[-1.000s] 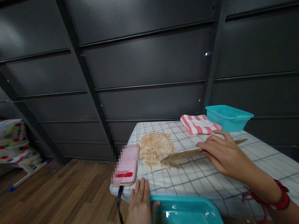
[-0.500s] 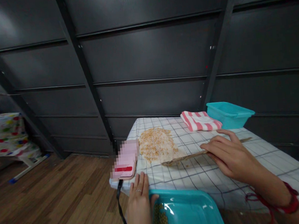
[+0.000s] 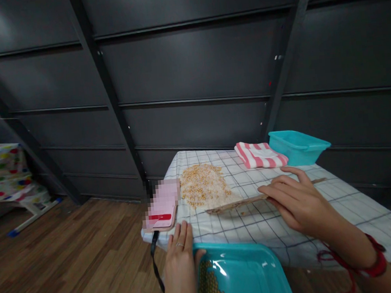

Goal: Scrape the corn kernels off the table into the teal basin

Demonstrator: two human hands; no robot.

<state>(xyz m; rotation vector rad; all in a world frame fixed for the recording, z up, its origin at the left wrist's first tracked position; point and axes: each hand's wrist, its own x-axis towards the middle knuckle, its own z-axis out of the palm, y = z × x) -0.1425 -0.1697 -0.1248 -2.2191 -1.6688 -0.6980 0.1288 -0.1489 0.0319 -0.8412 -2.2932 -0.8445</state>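
My right hand [image 3: 301, 201] pinches a flat strip of what looks like cardboard [image 3: 236, 204], holding it slanted low over the checked cloth. The strip's left end is at the near edge of a spread pile of yellow beans and pale grains [image 3: 204, 186]. At the table's front edge, my left hand [image 3: 181, 266] grips the left rim of a teal plastic basin [image 3: 248, 274], thumb inside and fingers outside. Green beans [image 3: 210, 289] lie along the basin's left side. Its lower part is cut off by the frame.
A pink phone [image 3: 162, 206] with a black cable [image 3: 154, 259] lies at the table's left edge. Toward the back right are a folded pink-and-white striped towel [image 3: 260, 154] and another teal basin [image 3: 298, 149]. A dark panelled wall [image 3: 189, 69] stands behind the table.
The strip's left end has shifted slightly left along the cloth, with my right hand still holding it. My left hand stays on the basin. The whole view has shifted a little.
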